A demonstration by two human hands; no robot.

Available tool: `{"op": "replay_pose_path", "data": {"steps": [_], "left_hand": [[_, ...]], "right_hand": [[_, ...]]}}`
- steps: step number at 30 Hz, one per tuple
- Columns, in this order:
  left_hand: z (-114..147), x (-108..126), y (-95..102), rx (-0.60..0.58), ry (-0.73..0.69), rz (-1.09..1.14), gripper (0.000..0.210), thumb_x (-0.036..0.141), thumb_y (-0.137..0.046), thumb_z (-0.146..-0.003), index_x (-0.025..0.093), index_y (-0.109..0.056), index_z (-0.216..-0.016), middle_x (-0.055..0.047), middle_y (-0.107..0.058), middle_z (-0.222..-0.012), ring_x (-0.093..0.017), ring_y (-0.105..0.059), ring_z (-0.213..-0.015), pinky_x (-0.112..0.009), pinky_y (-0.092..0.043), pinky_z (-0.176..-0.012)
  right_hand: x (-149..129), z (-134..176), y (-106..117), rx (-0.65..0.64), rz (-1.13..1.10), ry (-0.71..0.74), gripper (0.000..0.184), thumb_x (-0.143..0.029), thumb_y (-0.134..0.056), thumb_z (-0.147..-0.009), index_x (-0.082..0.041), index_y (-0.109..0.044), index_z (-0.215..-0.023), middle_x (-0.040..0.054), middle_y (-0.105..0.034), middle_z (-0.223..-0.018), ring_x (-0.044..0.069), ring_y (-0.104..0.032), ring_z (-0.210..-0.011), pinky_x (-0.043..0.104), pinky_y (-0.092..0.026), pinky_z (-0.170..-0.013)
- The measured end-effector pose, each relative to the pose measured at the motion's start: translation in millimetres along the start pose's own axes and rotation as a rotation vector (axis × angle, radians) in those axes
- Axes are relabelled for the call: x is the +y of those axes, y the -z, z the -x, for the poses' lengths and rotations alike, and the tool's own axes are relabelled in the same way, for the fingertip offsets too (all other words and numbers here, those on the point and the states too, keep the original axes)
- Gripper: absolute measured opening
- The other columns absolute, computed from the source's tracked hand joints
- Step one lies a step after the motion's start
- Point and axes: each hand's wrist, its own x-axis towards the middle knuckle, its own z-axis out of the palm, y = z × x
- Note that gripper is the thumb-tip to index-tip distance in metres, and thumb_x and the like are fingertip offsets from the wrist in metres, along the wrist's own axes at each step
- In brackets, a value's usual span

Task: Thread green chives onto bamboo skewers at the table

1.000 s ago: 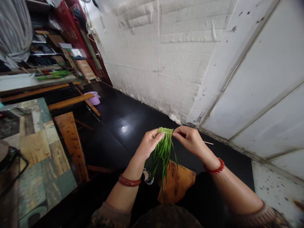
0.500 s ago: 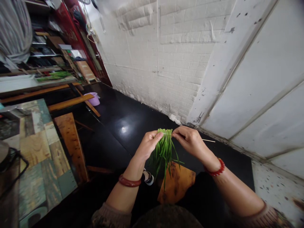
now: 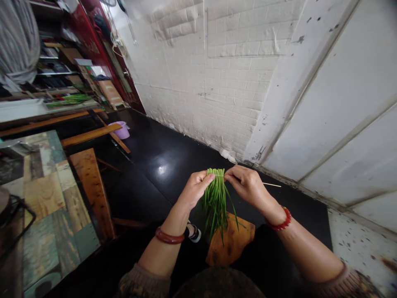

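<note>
A bunch of green chives (image 3: 217,198) hangs in front of me, its pale cut ends level at the top and its leaves trailing down. My left hand (image 3: 196,186) is closed on the left side of the bunch near those ends, thumb across the front. At the bunch's right side, my right hand (image 3: 245,180) has thumb and fingers pinched together. A thin pale skewer (image 3: 272,184) sticks out to the right from behind this hand. Whether the skewer runs through the chive stems is too fine to tell.
A wooden stool top (image 3: 231,244) is below the chives. On the left are a patchwork-plank table (image 3: 46,190), a tilted wooden board (image 3: 91,186) and a purple bucket (image 3: 122,130). More green stalks (image 3: 72,99) lie at the back left. A white wall (image 3: 229,82) stands ahead.
The hanging leaves have swung a little to the right. Both hands keep nearly the same place and grip.
</note>
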Motion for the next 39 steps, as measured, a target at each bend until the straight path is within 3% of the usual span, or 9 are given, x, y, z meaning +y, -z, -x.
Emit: {"op": "replay_pose_path", "data": {"steps": [4, 9, 16, 24, 31, 39], "left_hand": [[-0.8, 2.4, -0.8, -0.013, 0.006, -0.029, 0.045, 0.054, -0.062, -0.082, 0.010, -0.072, -0.077, -0.002, -0.059, -0.065, -0.012, -0.051, -0.061, -0.022, -0.038, -0.056], [-3.0, 4.5, -1.9, -0.036, -0.039, -0.062, 0.031, 0.038, -0.068, -0.080, 0.010, -0.074, -0.091, -0.006, -0.067, -0.084, -0.014, -0.056, -0.073, -0.023, -0.043, -0.064], [-6.0, 0.9, -5.4, -0.014, -0.070, -0.175, 0.028, 0.036, -0.064, -0.082, 0.010, -0.067, -0.071, -0.001, -0.056, -0.068, -0.011, -0.047, -0.062, -0.023, -0.036, -0.058], [-6.0, -2.0, -4.6, -0.017, -0.042, -0.157, 0.029, 0.037, -0.064, -0.082, 0.011, -0.065, -0.071, 0.000, -0.052, -0.066, -0.011, -0.045, -0.061, -0.023, -0.034, -0.057], [-6.5, -2.3, -5.4, -0.025, -0.055, -0.138, 0.030, 0.038, -0.065, -0.081, 0.011, -0.066, -0.067, -0.001, -0.052, -0.066, -0.011, -0.044, -0.064, -0.023, -0.034, -0.058], [-4.1, 2.4, -5.8, -0.042, -0.039, -0.141, 0.030, 0.038, -0.064, -0.082, 0.011, -0.065, -0.070, 0.000, -0.052, -0.067, -0.011, -0.045, -0.063, -0.022, -0.034, -0.058]], "right_hand": [[2.1, -0.7, 0.7, -0.004, -0.027, -0.036, 0.016, -0.016, -0.053, -0.092, -0.018, -0.063, -0.080, 0.0036, -0.065, -0.077, 0.015, -0.060, -0.069, 0.027, -0.044, -0.066], [0.1, -4.7, 5.6, -0.023, -0.084, -0.130, 0.010, -0.018, -0.056, -0.091, -0.018, -0.064, -0.085, 0.0020, -0.067, -0.078, 0.014, -0.060, -0.069, 0.025, -0.043, -0.065], [-6.1, -11.5, 3.9, -0.084, -0.151, -0.233, 0.012, -0.029, -0.063, -0.087, -0.018, -0.063, -0.084, -0.0033, -0.056, -0.064, 0.011, -0.049, -0.056, 0.023, -0.037, -0.053], [-5.1, -12.1, -0.2, -0.026, -0.160, -0.178, 0.010, -0.020, -0.060, -0.087, -0.018, -0.059, -0.077, -0.0029, -0.055, -0.064, 0.011, -0.049, -0.056, 0.023, -0.036, -0.054], [-4.5, -10.0, 7.1, -0.084, -0.238, -0.203, 0.011, -0.017, -0.057, -0.087, -0.018, -0.056, -0.076, -0.0013, -0.059, -0.067, 0.012, -0.054, -0.061, 0.024, -0.041, -0.058], [-5.1, -9.7, 9.2, -0.127, -0.263, -0.214, 0.010, -0.022, -0.058, -0.089, -0.018, -0.058, -0.080, -0.0021, -0.058, -0.067, 0.011, -0.051, -0.059, 0.024, -0.040, -0.056]]}}
